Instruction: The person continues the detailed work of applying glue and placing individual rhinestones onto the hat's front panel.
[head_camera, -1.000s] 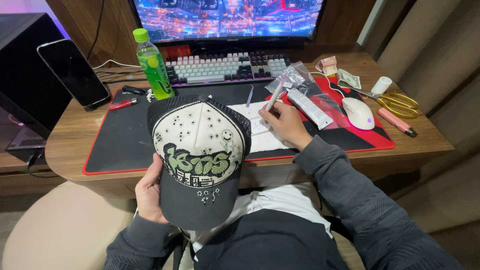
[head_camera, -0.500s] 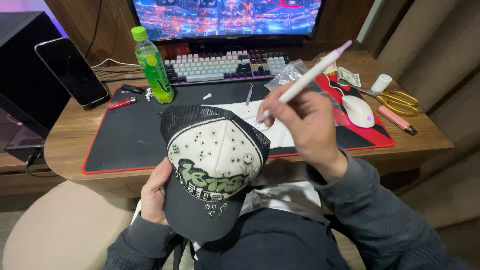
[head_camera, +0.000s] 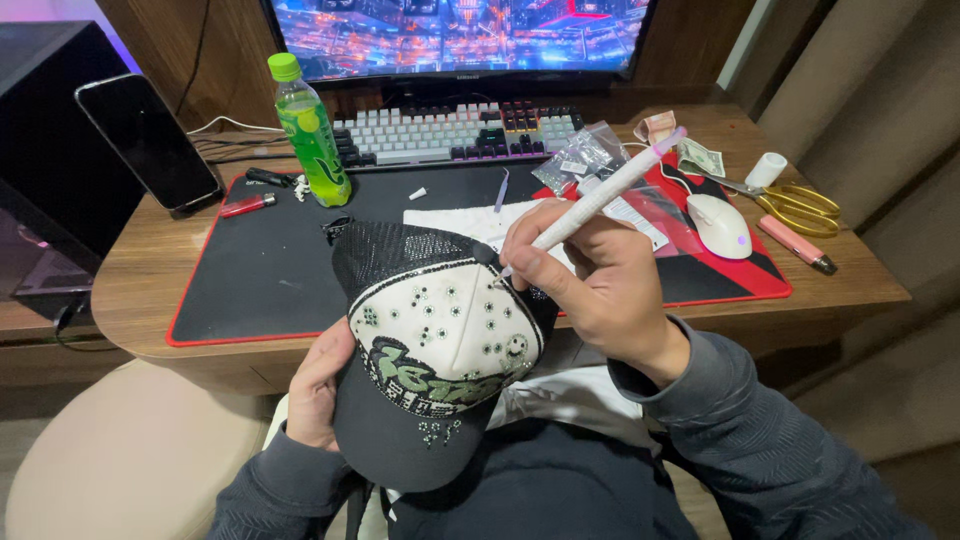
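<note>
While the left hand (head_camera: 318, 392) cups the side of a black-and-white cap (head_camera: 435, 345) held over the lap, just in front of the table (head_camera: 140, 300) edge, the right hand (head_camera: 590, 275) pinches a slim white pen tool (head_camera: 600, 195), its tip touching the cap's white front panel among small gems. Both hands are closed in a grip. The cap has only one-sided support, so it could tilt and the tip might skid, nudging nearby gems. Beyond the cap sits a green bottle (head_camera: 310, 135).
</note>
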